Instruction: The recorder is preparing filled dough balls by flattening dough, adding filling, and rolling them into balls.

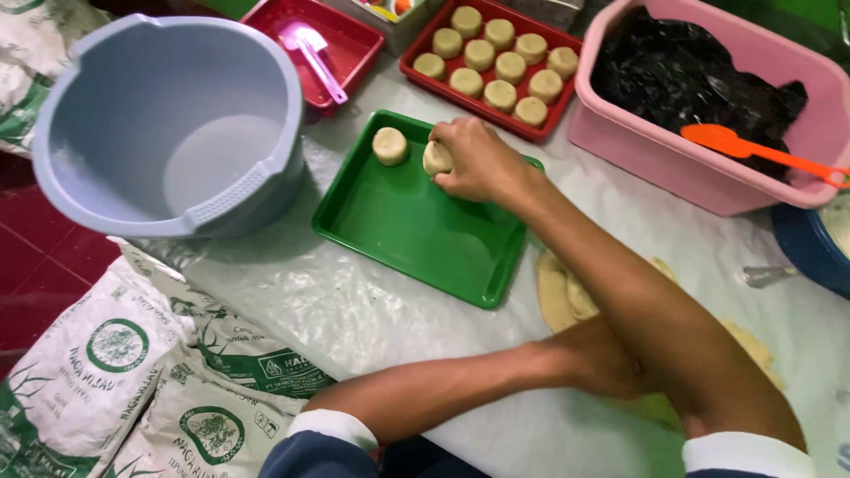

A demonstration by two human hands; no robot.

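— Fingers [445,142] of the right hand [478,161] are curled together around 1 pale dough round [435,158], which sits at the far edge of the green tray [416,239], just beside a 2nd dough round [390,146].

— And the left hand?

— Hidden. The left forearm runs under the right arm, and the left hand [602,358] rests on flat dough [560,292]; I cannot tell how its fingers lie.

— Anything else hard to read in the head view?

— The pink tub [708,177] holds something black and crumpled, unclear what, with an orange spatula [761,150] across it. A blue bowl [810,248] is cut off at the right edge.

— Packages?

— White sacks [133,381] with green round emblems lie at lower left, below the empty grey bucket [168,124]. Behind the green tray, a red tray [496,66] carries 10 rounds.
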